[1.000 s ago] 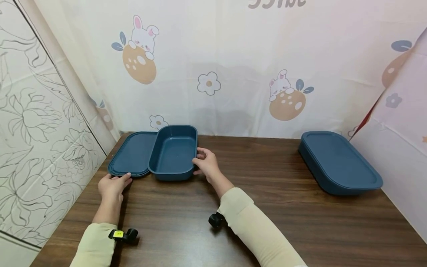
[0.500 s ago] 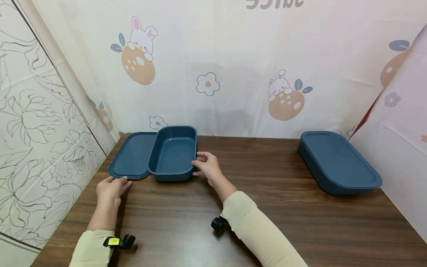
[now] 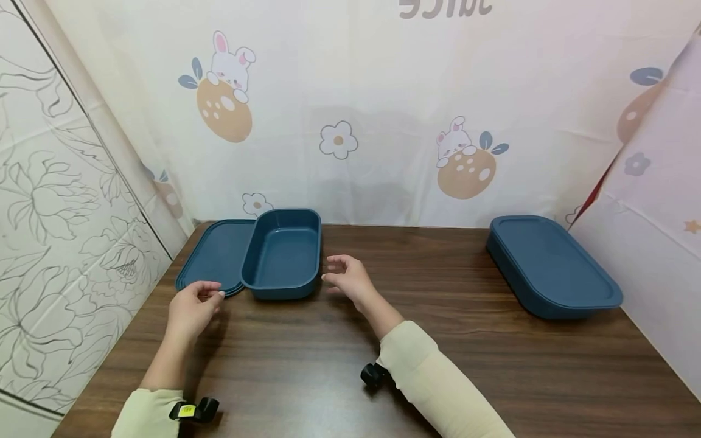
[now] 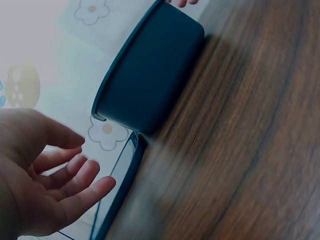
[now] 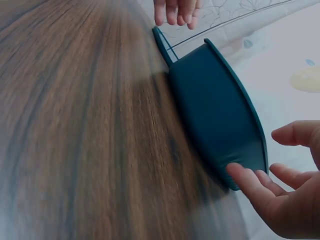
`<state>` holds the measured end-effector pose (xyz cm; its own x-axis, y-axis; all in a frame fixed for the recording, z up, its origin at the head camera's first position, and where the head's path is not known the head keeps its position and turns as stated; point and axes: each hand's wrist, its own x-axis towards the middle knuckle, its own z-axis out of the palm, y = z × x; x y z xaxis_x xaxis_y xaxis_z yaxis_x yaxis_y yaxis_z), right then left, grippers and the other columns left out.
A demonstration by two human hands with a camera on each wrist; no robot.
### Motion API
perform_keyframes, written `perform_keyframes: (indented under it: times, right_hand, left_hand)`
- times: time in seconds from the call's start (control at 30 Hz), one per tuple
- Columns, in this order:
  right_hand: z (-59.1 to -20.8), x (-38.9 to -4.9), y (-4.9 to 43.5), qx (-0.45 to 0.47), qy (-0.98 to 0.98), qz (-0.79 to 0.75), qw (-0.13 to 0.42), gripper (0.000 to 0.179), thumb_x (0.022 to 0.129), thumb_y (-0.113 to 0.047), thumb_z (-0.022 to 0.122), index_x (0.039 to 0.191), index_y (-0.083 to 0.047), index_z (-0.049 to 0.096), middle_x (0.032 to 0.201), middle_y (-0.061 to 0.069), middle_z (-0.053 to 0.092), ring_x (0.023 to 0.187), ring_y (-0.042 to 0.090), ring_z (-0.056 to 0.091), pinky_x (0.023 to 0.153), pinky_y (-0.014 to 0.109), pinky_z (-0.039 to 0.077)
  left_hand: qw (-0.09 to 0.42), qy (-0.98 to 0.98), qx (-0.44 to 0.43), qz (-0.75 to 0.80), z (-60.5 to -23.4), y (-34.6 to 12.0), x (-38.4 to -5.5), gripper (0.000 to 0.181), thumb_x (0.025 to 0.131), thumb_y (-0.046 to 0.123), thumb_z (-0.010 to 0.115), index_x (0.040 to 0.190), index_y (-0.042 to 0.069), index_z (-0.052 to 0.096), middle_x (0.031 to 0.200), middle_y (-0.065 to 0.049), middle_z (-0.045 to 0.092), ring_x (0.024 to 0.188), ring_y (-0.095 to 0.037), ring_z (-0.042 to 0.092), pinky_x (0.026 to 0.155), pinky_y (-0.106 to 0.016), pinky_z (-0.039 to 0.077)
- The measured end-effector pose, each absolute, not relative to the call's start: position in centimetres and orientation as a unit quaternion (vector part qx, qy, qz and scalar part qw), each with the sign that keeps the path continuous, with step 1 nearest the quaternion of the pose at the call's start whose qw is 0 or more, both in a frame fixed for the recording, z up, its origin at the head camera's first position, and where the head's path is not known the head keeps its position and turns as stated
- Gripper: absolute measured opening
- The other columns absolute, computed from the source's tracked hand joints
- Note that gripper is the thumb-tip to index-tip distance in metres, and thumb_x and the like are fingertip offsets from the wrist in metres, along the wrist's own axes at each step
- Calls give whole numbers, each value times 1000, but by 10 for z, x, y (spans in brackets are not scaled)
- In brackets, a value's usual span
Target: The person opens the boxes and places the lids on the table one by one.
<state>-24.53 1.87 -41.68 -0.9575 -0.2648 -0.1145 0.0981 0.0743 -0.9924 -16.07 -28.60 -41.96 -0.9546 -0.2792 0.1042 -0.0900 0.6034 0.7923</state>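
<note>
An uncovered dark blue box (image 3: 282, 255) stands on the table at the left, hollow and with nothing inside. Flat on the wood beside it lies a dark blue lid (image 3: 218, 252), whose right edge is partly hidden by the box. The left hand (image 3: 194, 308) hovers over the lid's front edge with loosely bent fingers and holds nothing; the left wrist view shows a gap between its fingertips and the lid. Just right of the box is the right hand (image 3: 352, 281), its fingers relaxed and apart from the wall in the head view.
A second dark blue box (image 3: 555, 264) with its lid on stands at the right of the wooden table (image 3: 438, 292). Behind the table hangs a printed curtain (image 3: 383, 170); a flower-patterned panel (image 3: 49, 243) borders the left side.
The right hand has let go of the box's right wall and drawn back to the right. The left hand has lifted off the lid's front edge. The box and lid stay in place.
</note>
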Motion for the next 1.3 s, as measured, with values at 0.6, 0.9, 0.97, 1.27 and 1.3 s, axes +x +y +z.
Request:
perform_keyframes:
  times: [0.6, 0.9, 0.97, 1.27, 1.3]
  right_hand:
    - [-398, -226, 46, -216, 901, -374, 25, 45, 89, -18, 72, 130, -6, 60, 125, 13, 59, 106, 33, 59, 86, 45, 51]
    - [-398, -213, 63, -265, 905, -329, -42, 48, 87, -21, 74, 130, -4, 60, 127, 12, 58, 112, 31, 58, 93, 45, 48]
    - [-398, -210, 67, -275, 905, -320, -44, 49, 87, -22, 74, 131, -5, 60, 127, 11, 58, 114, 29, 57, 94, 44, 48]
    - [-395, -198, 82, -299, 904, -293, -89, 49, 85, -21, 77, 129, -5, 61, 124, 10, 59, 115, 27, 57, 96, 44, 47]
    - [-395, -197, 83, -299, 903, -293, -93, 49, 85, -21, 77, 129, -5, 61, 124, 10, 59, 115, 27, 57, 96, 44, 48]
  left_hand:
    - [204, -946, -136, -212, -407, -264, -147, 18, 81, 16, 77, 90, 5, 66, 90, -8, 61, 78, -22, 60, 66, -42, 51]
    - [246, -924, -218, -194, -407, -252, -140, 28, 76, 16, 82, 96, 4, 67, 97, -9, 59, 88, -26, 59, 75, -45, 50]
    - [254, -918, -238, -192, -408, -249, -139, 29, 75, 15, 82, 96, 4, 66, 98, -9, 58, 89, -27, 58, 76, -46, 50]
    - [254, -912, -266, -181, -407, -235, -135, 32, 75, 20, 82, 98, 6, 65, 102, -6, 57, 90, -25, 57, 76, -43, 50]
    - [254, -913, -265, -179, -406, -234, -134, 32, 76, 22, 82, 99, 7, 65, 102, -6, 57, 90, -25, 57, 75, -43, 50]
